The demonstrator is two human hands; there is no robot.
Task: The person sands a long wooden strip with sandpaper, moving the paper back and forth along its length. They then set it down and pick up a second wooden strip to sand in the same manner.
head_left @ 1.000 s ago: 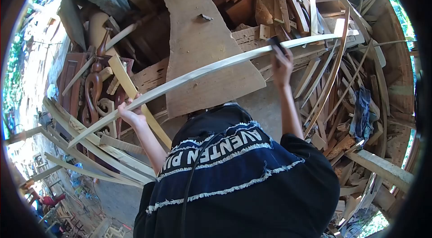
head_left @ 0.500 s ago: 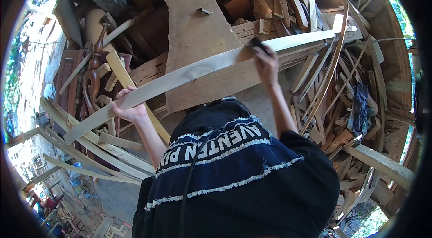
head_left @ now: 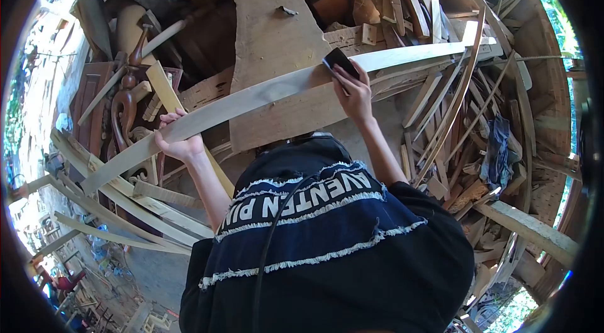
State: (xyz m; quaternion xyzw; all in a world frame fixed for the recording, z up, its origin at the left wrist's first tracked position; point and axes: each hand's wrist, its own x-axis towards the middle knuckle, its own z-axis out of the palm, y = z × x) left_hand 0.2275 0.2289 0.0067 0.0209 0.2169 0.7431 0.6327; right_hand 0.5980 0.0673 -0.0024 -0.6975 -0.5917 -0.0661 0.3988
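Observation:
A long, pale wooden strip [head_left: 251, 97] runs aslant across the view, from the lower left up to the right. My left hand [head_left: 179, 136] is wrapped round its left part, with the palm up beneath it and the fingers showing at the far edge. Near the strip's middle, my right hand [head_left: 353, 89] holds a flat black block [head_left: 338, 60] between thumb and fingers, over the strip's surface. Under the strip lies a wide wooden board [head_left: 277, 37] with an uneven edge.
Curved offcuts [head_left: 453, 113] are piled at the right. Several curved wooden strips [head_left: 126, 198] lie at the lower left. A carved dark wooden piece [head_left: 123, 103] stands at the left, beside a yellowish slat [head_left: 165, 89]. A pale beam [head_left: 528, 226] juts in at the lower right.
My right hand has moved left along the strip with the black block, which is now seen more clearly. My left hand still grips the strip, only slightly shifted.

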